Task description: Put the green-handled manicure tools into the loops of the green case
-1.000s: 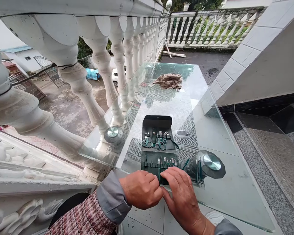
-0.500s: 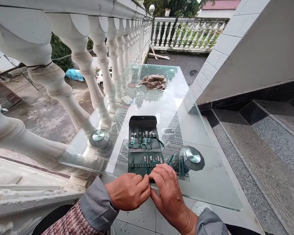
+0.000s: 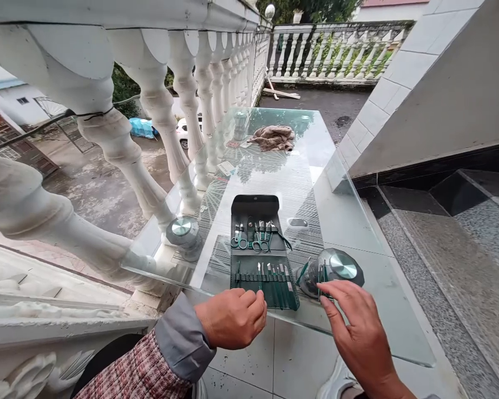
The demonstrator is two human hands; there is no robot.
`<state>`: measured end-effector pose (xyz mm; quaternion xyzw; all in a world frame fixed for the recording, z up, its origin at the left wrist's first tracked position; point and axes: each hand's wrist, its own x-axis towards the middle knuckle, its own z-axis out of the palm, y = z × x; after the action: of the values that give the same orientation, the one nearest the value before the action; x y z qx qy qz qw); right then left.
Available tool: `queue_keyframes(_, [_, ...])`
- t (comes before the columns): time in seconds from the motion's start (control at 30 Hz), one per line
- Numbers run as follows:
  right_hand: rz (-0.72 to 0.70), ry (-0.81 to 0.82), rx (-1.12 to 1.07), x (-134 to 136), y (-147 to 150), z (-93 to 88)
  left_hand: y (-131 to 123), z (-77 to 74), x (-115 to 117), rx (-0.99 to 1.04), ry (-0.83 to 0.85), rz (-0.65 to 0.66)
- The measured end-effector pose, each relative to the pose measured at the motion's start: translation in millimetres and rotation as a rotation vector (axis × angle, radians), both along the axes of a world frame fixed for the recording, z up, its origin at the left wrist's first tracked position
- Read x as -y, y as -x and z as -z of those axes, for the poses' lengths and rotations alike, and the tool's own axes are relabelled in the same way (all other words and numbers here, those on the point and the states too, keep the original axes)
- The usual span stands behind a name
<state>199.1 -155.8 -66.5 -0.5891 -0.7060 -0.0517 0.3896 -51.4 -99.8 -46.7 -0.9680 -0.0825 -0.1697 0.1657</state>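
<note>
An open dark green manicure case (image 3: 261, 213) lies on the glass table (image 3: 357, 233). It has scissors and clippers (image 3: 251, 237) in the upper row and slim tools (image 3: 272, 275) in the lower row. My left hand (image 3: 233, 318) is curled closed at the case's near edge; what its fingers pinch, if anything, is hidden. My right hand (image 3: 351, 327) is open with its fingers spread. Its index fingertip is at a few loose green-handled tools (image 3: 320, 275) lying on the glass right of the case.
Round metal table caps (image 3: 343, 266) (image 3: 182, 227) sit under the glass on either side of the case. A small dark oval object (image 3: 298, 223) lies right of the case, and a crumpled cloth (image 3: 274, 137) at the far end. A white balustrade (image 3: 158, 111) runs along the left, a tiled wall (image 3: 419, 83) on the right.
My right hand left the case's lower row and moved right to the loose tools, opening its fingers. My left hand stayed curled at the case's near edge. The view shifted slightly.
</note>
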Motion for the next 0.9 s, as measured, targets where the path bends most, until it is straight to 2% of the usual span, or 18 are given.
queue_keyframes(0.2, [0.155, 0.118, -0.158, 7.7, -10.6, 1.3, -1.0, -0.6, 0.3, 0.005, -0.036, -0.009])
queue_keyframes(0.3, [0.160, 0.133, -0.157, 7.7, -14.5, 4.5, -2.1, 0.4, 0.1, 0.001, -0.044, -0.007])
queue_keyframes(0.47, [0.075, 0.108, 0.022, 8.5, -12.6, 9.0, -3.5, 1.7, 0.3, -0.022, -0.055, -0.007])
queue_keyframes(0.67, [0.046, 0.039, 0.254, 12.5, -5.5, 9.3, -4.8, -3.4, 0.4, -0.048, -0.050, -0.005])
queue_keyframes(0.9, [-0.001, 0.017, 0.366, 12.2, -2.9, 12.4, -6.2, -7.7, 1.7, -0.078, -0.065, -0.026])
